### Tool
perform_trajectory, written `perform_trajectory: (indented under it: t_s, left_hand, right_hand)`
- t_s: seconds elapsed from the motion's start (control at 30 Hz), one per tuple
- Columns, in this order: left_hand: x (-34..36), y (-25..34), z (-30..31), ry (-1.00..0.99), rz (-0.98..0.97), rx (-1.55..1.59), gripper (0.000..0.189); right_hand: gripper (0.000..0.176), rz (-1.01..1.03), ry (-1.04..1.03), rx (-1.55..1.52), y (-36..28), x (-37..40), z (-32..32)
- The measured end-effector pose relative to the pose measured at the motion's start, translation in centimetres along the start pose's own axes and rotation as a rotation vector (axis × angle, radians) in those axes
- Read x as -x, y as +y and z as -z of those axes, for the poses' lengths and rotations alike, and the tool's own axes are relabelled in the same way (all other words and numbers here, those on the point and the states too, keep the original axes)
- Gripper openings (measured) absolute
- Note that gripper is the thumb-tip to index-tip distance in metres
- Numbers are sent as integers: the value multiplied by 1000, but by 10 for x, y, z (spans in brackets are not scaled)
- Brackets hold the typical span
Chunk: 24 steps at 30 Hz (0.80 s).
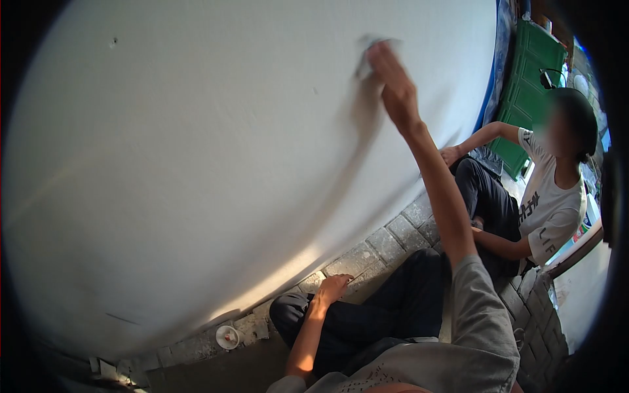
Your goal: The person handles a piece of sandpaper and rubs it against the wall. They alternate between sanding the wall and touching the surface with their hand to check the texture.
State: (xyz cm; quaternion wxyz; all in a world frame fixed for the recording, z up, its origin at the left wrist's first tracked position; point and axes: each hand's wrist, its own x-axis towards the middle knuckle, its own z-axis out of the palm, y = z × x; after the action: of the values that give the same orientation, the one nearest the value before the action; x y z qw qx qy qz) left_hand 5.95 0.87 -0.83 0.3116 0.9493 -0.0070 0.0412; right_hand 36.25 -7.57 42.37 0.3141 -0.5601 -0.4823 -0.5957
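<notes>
At one o'clock, the blurred object (363,59) is best pressed evenly against the wall (196,164), though the right hand's (395,82) finger closure cannot be told.

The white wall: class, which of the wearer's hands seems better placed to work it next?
Probably the right hand: it is raised at the white wall, while the left hand rests low by a bent knee.

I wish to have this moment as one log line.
right hand: at white wall, blurred, grip unclear | left hand: near left knee | round dish: beside wall base | other person: knees bent
</notes>
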Motion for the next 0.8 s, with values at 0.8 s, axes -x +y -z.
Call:
perform_trajectory:
  t_s: [0.8]
  left_hand:
    - [-4,-8,-8,-6,29,31,25]
  right_hand:
    - [59,313,-107,-169,-97,26,-13]
